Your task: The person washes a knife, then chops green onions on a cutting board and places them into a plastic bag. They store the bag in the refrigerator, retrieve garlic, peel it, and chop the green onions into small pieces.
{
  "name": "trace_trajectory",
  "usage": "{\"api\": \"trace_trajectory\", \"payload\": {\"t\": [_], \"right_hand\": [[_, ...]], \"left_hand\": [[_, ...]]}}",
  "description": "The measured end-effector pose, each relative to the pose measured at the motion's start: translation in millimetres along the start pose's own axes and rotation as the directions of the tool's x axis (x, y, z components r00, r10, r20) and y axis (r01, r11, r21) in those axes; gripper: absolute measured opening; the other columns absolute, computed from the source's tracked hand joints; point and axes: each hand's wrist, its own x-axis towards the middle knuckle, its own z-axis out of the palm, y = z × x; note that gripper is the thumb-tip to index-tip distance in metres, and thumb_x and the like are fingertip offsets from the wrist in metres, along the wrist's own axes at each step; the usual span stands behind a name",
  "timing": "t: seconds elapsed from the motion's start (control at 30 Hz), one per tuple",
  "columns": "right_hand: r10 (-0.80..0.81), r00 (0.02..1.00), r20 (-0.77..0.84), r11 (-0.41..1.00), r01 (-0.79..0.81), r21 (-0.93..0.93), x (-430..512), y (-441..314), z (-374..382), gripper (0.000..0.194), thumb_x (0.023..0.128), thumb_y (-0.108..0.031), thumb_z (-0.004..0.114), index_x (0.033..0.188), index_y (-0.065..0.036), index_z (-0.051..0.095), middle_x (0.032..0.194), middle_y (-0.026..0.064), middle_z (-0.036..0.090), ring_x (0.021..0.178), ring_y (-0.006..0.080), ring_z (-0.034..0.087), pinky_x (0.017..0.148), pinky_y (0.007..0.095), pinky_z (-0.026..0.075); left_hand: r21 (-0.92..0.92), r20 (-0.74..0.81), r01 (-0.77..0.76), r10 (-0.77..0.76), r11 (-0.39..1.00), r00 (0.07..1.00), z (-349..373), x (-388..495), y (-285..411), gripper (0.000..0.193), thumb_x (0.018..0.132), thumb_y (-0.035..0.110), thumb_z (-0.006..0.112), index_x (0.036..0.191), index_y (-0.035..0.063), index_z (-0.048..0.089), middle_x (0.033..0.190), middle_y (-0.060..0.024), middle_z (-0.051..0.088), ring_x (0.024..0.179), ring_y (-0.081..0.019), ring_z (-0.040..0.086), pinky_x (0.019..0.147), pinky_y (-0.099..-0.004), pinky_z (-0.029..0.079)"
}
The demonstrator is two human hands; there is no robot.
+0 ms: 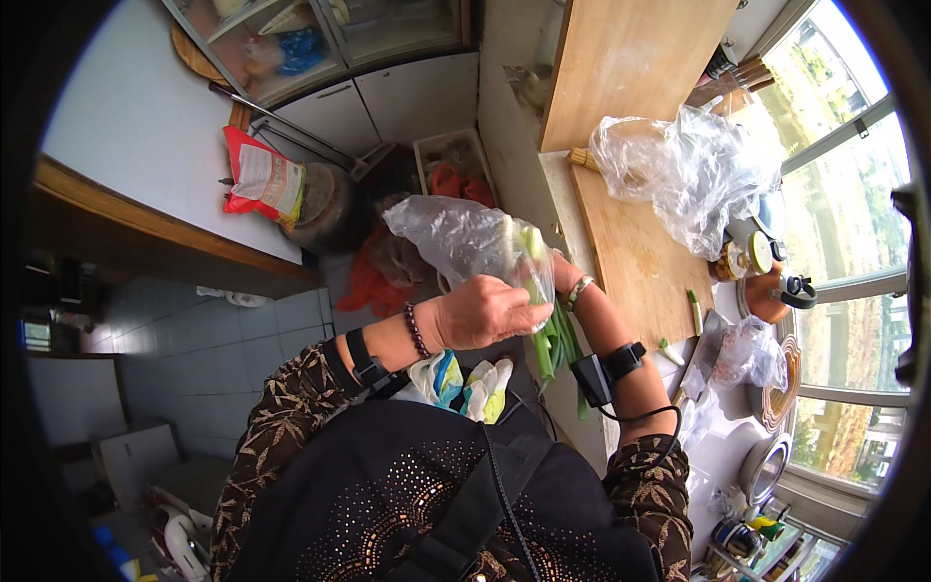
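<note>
A bunch of scallions (556,342) is held up in front of my body, with the pale stems inside a clear plastic bag (462,236) and the green leaves hanging out below. My left hand (481,311) grips the edge of the bag, its fingers bent and the thumb near the stems. On the far side of the bunch, my right hand (566,275) is closed around the scallions; the bag and stems partly hide its fingers. Both hands are beside the counter, left of a wooden cutting board (640,254).
Scallion pieces (696,313) lie at the board's near end. A crumpled plastic bag (691,174) covers its far part, before a large upright board (640,65). Jars (760,254) line the window side. On the floor are a dark crock (331,211), red bags (371,280) and a bin (429,156).
</note>
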Motion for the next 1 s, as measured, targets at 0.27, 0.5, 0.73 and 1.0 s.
{"api": "trace_trajectory", "payload": {"t": [0.27, 0.5, 0.73, 1.0], "right_hand": [[0.044, 0.986, 0.163, 0.239, -0.169, 0.956, -14, 4, 25, 0.044, 0.089, -0.032, 0.065, 0.12, -0.002, 0.061, 0.097, 0.0161, 0.07, 0.081, 0.0303, 0.069, 0.077, 0.0412, 0.059], [-0.006, 0.975, -0.223, -0.187, 0.218, 0.958, 10, 2, 37, 0.021, 0.09, -0.026, 0.071, 0.097, -0.007, 0.067, 0.092, 0.0133, 0.071, 0.083, 0.0305, 0.07, 0.079, 0.0494, 0.059], [0.157, 0.941, -0.301, -0.27, 0.334, 0.903, 1, 4, 18, 0.015, 0.089, -0.017, 0.072, 0.095, -0.006, 0.065, 0.09, 0.0124, 0.07, 0.077, 0.0293, 0.068, 0.078, 0.0475, 0.059], [0.372, 0.826, -0.425, -0.17, 0.51, 0.843, 17, -8, 14, 0.027, 0.088, -0.023, 0.075, 0.108, -0.008, 0.064, 0.109, 0.0118, 0.068, 0.1, 0.0329, 0.062, 0.097, 0.0532, 0.049]], "left_hand": [[-0.004, -0.116, 0.094, -0.094, 0.996, 0.989, -12, 8, 2, 0.04, 0.085, 0.003, 0.065, 0.124, 0.0083, 0.064, 0.078, -0.0085, 0.058, 0.066, -0.0288, 0.062, 0.059, -0.0397, 0.051], [-0.144, -0.011, 0.13, -0.133, 0.981, 0.991, -24, -4, 6, 0.033, 0.09, 0.009, 0.062, 0.123, 0.0057, 0.064, 0.071, -0.0086, 0.053, 0.06, -0.0277, 0.057, 0.056, -0.0377, 0.047], [-0.205, -0.009, 0.054, -0.057, 0.977, 0.998, -15, -17, 16, 0.044, 0.089, 0.003, 0.061, 0.132, 0.002, 0.06, 0.067, -0.0092, 0.054, 0.051, -0.0269, 0.052, 0.051, -0.0376, 0.043], [0.167, -0.388, 0.353, -0.268, 0.921, 0.882, -31, -16, 9, 0.035, 0.099, 0.012, 0.054, 0.131, -0.0009, 0.061, 0.105, -0.0154, 0.058, 0.09, -0.0308, 0.061, 0.075, -0.037, 0.051]]}}
